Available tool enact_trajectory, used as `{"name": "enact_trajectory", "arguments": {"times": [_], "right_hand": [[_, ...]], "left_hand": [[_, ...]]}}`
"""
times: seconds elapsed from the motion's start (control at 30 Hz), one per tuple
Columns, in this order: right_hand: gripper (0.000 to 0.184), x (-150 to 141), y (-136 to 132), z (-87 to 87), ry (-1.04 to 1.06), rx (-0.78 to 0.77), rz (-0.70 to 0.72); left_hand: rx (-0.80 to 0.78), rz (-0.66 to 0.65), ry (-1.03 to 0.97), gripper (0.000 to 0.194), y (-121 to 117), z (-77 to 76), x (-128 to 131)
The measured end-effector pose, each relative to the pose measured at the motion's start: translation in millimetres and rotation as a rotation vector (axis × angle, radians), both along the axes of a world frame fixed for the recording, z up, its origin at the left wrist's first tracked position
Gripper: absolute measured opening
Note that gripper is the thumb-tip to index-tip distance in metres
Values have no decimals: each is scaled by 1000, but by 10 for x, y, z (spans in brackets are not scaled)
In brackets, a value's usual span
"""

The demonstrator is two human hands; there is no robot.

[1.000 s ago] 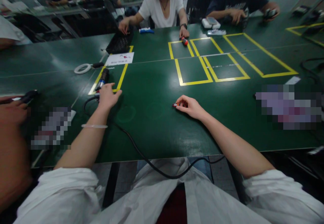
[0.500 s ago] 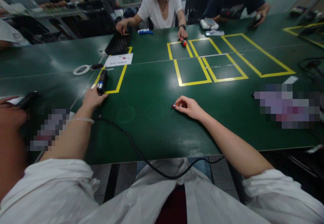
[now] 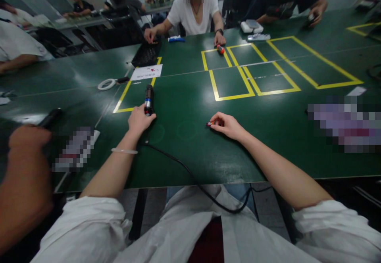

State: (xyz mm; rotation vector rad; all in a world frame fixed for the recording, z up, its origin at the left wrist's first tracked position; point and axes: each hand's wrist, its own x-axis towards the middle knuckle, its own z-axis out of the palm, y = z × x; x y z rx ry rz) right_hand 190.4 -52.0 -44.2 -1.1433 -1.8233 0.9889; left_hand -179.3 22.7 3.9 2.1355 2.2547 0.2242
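Note:
My left hand (image 3: 141, 119) is wrapped around the lower end of a black cylindrical tool (image 3: 149, 94) with a silver and blue band. The tool points away from me, just right of the left yellow outline. A black cable (image 3: 181, 162) starts below this hand, but where it joins is hidden. Further right, my right hand (image 3: 228, 125) rests low over the green table, closed in a pinch on a small red and orange piece (image 3: 210, 123). Its tip sticks out to the left, and the rest is covered by my fingers. Faint round marks lie on the table between the hands.
Yellow tape outlines (image 3: 235, 96) mark the green table (image 3: 190, 152). A black tray (image 3: 146, 54), a printed card (image 3: 147, 72) and a white ring (image 3: 106, 84) lie at the left back. A co-worker opposite touches a red tool (image 3: 220, 49). Another person's arm (image 3: 28, 175) reaches in at left.
My left hand has moved right with the black tool, away from the left yellow outline. My right hand stays in nearly the same place. The view has shifted slightly left.

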Motion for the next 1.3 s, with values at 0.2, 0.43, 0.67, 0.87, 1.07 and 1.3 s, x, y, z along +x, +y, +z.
{"name": "enact_trajectory", "arguments": {"times": [0.2,0.43,0.67,0.87,1.07,1.3], "right_hand": [[21,8,-1,10,4,0,-2],[20,16,9,3,20,15,-6],[14,10,-3,47,47,33,-35],[12,2,-6,59,44,39,-52],[15,0,4,17,43,41,-27],[15,14,17,-24,43,51,-16]], "left_hand": [[42,-157,11,64,-307,-42,734],[82,-400,-41,68,-604,-109,1441],[57,-475,-149,68,-698,-159,1728],[37,-459,-155,67,-718,-138,1701],[57,-464,-145,67,-712,-150,1696],[31,-453,-156,70,-765,-132,1727]]}}
